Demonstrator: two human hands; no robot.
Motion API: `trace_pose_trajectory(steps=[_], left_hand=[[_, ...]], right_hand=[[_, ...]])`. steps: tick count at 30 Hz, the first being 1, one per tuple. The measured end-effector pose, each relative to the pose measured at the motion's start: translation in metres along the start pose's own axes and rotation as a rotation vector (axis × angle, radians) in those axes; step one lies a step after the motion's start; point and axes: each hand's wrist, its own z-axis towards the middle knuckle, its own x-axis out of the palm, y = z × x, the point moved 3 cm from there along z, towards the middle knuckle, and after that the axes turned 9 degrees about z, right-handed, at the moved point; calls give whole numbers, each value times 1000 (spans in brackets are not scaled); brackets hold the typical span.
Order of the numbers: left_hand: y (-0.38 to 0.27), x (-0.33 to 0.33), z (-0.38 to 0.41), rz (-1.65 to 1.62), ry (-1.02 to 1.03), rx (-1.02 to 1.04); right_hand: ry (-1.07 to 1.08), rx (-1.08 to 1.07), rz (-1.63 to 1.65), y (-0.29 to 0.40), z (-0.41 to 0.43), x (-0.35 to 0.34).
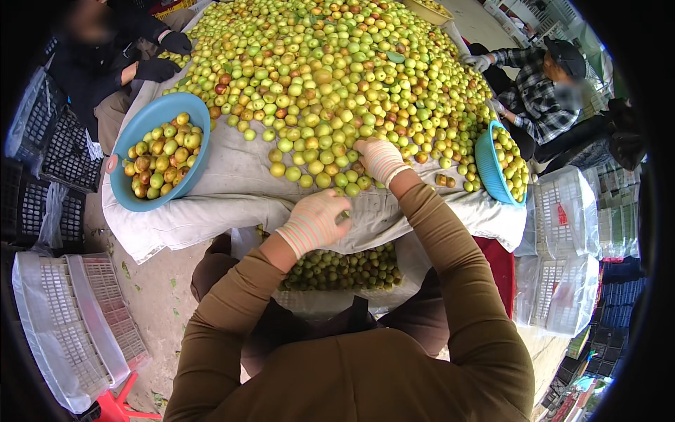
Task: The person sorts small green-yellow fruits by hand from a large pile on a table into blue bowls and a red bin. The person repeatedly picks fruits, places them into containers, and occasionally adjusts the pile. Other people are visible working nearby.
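Note:
A large heap of green, yellow and reddish-brown fresh jujubes (316, 100) covers the cloth-draped table before me. At the near edge of the heap, my right hand (382, 159), in a pale striped glove, has its fingertips among the fruit; whether it grips one is hidden. My left hand (317, 220), gloved alike, is curled above the cloth's front edge. A sliver of a green jujube (345, 214) shows between its thumb and fingers. Below the table edge, between my knees, a lined container holds more jujubes (348, 269).
Blue basins of jujubes stand at the left (198, 113) and right (484, 158) of the table. People in gloves (158, 68) (548, 84) sit on both sides. Plastic crates (79, 316) (564, 211) are stacked left and right. A red stool (118, 406) stands lower left.

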Motion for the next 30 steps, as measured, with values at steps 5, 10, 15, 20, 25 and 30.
trace_pose_trajectory(steps=[5,10,15,20,25,30], left_hand=[[1,23,23,410,206,35],[14,4,24,237,-36,-107],[-31,-17,3,-125,-114,-72],[-28,-19,-28,44,24,23],[-32,-98,-87,522,-271,284],[35,-143,-209,424,-757,-289]], right_hand=[[-293,5,300,-18,-16,-5],[-525,388,1378,-21,-78,-11],[-235,456,2092,41,-136,39],[236,387,2609,125,-160,36],[789,-127,2736,186,-162,2],[1002,-265,2425,233,-154,2]])
